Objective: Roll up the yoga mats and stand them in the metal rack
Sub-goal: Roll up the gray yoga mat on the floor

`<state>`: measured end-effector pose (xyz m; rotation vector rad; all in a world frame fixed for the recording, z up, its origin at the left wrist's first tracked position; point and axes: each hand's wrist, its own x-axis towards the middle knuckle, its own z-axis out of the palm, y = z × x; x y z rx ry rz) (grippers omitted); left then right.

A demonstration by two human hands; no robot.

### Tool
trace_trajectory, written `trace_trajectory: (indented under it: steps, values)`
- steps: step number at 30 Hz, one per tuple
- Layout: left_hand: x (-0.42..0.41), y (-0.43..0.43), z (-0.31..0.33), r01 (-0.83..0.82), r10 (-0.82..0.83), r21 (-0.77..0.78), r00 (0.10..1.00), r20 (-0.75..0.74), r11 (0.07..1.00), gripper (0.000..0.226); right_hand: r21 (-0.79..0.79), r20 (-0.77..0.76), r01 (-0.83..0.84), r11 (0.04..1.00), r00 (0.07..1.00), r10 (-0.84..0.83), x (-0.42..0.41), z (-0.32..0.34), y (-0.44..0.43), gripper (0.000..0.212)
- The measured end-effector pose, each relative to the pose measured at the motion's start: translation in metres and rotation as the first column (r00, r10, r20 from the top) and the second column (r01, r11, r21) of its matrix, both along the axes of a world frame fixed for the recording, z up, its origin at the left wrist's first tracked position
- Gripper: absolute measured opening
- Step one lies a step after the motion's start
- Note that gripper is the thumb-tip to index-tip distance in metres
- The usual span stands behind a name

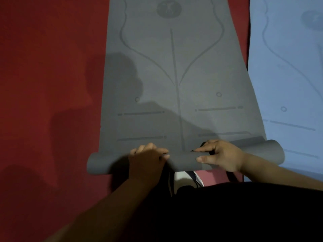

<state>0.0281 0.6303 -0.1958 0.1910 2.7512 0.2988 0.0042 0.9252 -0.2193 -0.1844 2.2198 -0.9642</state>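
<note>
Red floor (43, 84), hands (147, 158) (221, 155) round grey mat (174, 67) (part-rolled)

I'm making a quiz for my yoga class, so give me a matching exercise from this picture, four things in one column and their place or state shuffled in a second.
Things:
1 grey mat
2 blue mat
3 red floor
4 left hand

Place or state:
A flat, at the right edge of view
B grips the grey mat's rolled end
C partly rolled at the near end
D left of the grey mat

Pairs: 1-C, 2-A, 3-D, 4-B
</note>
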Motion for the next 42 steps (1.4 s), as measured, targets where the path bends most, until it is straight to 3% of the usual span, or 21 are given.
trace_trajectory:
  steps: [3,5,7,11,16,19,23,28,32,37,39,42]
  values:
    - [0.001,-0.011,-0.008,0.095,-0.092,0.083,0.995,-0.038,0.992,0.051,0.000,0.060,-0.007,1.000,0.998,0.007,-0.007,-0.005,-0.001,0.029]
    - [-0.003,-0.018,-0.010,0.165,-0.169,0.084,0.985,0.042,0.983,0.068,0.007,0.061,-0.029,1.000,0.998,0.028,-0.012,-0.003,-0.002,0.028]
    - [-0.012,-0.019,-0.009,0.171,-0.182,0.077,0.971,0.154,0.982,0.072,0.042,-0.019,-0.053,0.998,0.998,0.054,-0.014,0.000,-0.002,0.029]
    - [-0.033,-0.014,-0.009,0.157,-0.178,0.105,0.953,0.245,0.982,0.052,0.183,-0.336,-0.066,0.981,0.934,0.125,0.004,0.009,-0.006,0.053]
    - [-0.045,-0.010,-0.017,0.123,-0.149,0.102,0.937,0.315,0.987,0.051,0.307,-0.368,-0.088,0.948,0.907,0.204,0.015,-0.003,-0.004,0.063]
    - [-0.042,-0.004,-0.019,0.089,-0.093,0.024,0.969,0.229,0.996,0.051,0.293,-0.271,-0.091,0.952,0.947,0.174,-0.001,-0.004,-0.006,0.065]
    - [-0.023,0.000,-0.023,0.089,-0.089,-0.014,0.995,-0.038,0.996,0.052,0.246,-0.171,-0.103,0.964,0.974,0.147,-0.015,-0.006,-0.005,0.060]
    - [-0.007,-0.024,-0.037,0.332,-0.325,-0.006,0.921,-0.213,0.943,0.063,0.226,-0.134,-0.106,0.968,0.981,0.139,-0.018,-0.011,-0.004,0.071]
    - [-0.028,-0.022,-0.033,0.342,-0.344,-0.036,0.936,-0.072,0.939,0.061,0.296,-0.149,-0.143,0.944,0.970,0.194,-0.023,-0.007,-0.006,0.068]
    - [-0.052,-0.022,-0.027,0.324,-0.324,0.016,0.938,0.123,0.946,0.059,0.405,-0.548,-0.062,0.912,0.782,0.296,0.011,-0.002,-0.008,0.059]
    - [-0.061,-0.019,-0.025,0.307,-0.304,0.021,0.930,0.208,0.952,0.059,0.435,-0.594,-0.033,0.900,0.740,0.314,0.022,-0.007,-0.009,0.061]
    - [-0.065,-0.017,-0.025,0.295,-0.294,0.034,0.922,0.251,0.955,0.059,0.457,-0.557,-0.050,0.888,0.763,0.330,0.011,-0.010,-0.007,0.064]
